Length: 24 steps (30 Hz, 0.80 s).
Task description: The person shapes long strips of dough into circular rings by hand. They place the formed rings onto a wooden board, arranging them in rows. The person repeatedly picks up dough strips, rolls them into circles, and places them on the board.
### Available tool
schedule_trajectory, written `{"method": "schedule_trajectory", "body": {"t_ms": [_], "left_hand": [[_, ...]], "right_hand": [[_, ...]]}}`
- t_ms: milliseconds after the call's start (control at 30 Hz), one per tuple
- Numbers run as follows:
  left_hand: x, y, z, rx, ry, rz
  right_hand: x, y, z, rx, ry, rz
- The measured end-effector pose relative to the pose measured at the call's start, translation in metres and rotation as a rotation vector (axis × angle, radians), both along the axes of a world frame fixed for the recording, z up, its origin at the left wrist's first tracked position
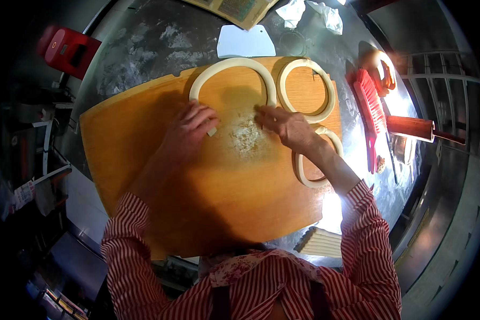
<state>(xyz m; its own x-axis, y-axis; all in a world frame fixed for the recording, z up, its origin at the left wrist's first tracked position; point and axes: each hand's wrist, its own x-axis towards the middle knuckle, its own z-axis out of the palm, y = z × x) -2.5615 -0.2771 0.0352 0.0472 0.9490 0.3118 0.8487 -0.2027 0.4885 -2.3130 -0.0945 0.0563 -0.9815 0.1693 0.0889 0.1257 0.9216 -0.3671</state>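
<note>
Your left hand (189,130) pinched one end of a pale, smooth dough rope (233,65) arched across the wooden board (122,138), while your right hand (285,125) lay flat-fingered on its other end, beside two dough rings (325,101).

A smooth, matt wooden board (160,176) lies on a glossy, flour-dusted metal table (144,48), with pale, smooth dough ropes (234,66) far, and a red plastic brush (370,106) and glossy wooden rolling pin (410,128) right.

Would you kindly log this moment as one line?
left hand: on dough rope end | right hand: on its other end | surface: wooden board | nearby: dough ring, red brush, rolling pin
</note>
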Motion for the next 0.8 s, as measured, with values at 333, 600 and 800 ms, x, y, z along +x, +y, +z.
{"method": "schedule_trajectory", "body": {"t_ms": [333,600,800], "left_hand": [[0.033,0.048,-0.015,-0.191,-0.233,-0.061],[0.020,0.062,0.001,-0.528,-0.759,0.067],[0.008,0.063,-0.002,-0.598,-0.757,0.034]], "right_hand": [[-0.039,-0.014,0.000,-0.187,-0.269,-0.208],[-0.047,-0.038,-0.013,-0.800,0.150,-0.574],[-0.052,-0.041,-0.013,-0.846,0.100,-0.664]]}}
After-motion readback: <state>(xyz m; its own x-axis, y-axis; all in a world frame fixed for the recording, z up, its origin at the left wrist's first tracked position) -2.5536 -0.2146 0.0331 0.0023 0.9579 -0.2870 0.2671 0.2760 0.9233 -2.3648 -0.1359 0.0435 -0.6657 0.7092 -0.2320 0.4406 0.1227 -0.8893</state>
